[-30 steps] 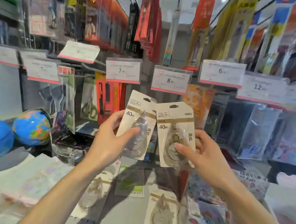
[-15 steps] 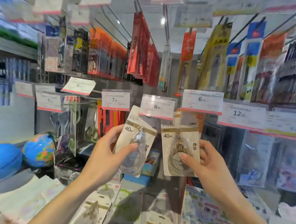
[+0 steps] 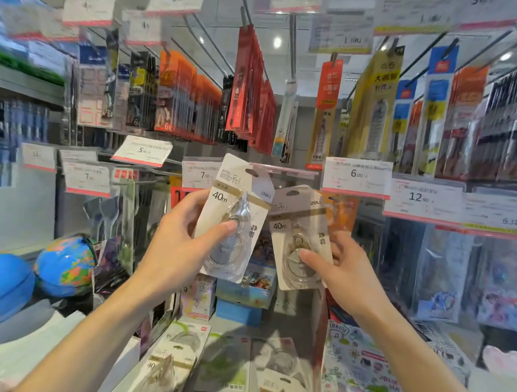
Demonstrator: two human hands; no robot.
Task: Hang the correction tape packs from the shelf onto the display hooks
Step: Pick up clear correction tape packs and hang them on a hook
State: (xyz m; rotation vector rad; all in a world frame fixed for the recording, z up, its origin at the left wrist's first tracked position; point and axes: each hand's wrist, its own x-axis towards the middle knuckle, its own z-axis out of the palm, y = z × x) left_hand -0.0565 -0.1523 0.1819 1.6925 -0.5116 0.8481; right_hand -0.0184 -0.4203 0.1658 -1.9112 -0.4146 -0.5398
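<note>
I hold two white correction tape packs marked "40m" up in front of the display. My left hand [image 3: 176,245] grips the left correction tape pack [image 3: 236,200], tilted right, with its hang hole near a price-tag rail. My right hand [image 3: 343,272] grips the right correction tape pack [image 3: 302,219], slightly lower, thumb on the clear blister. The display hook [image 3: 285,170] behind the flipped pink-edged tag lies just above both packs. Several more correction tape packs [image 3: 167,362] lie flat on the shelf below.
Price tags [image 3: 357,177] hang in rows across the front. Red and orange packs [image 3: 248,84] hang on upper hooks. Two blue globes [image 3: 65,263] sit at left. Sticker sheets [image 3: 359,369] and small boxes [image 3: 243,288] crowd the shelf.
Both hands have risen with the packs toward the hook row, and the view has tilted upward. The tag marked 8 has flipped up above the packs.
</note>
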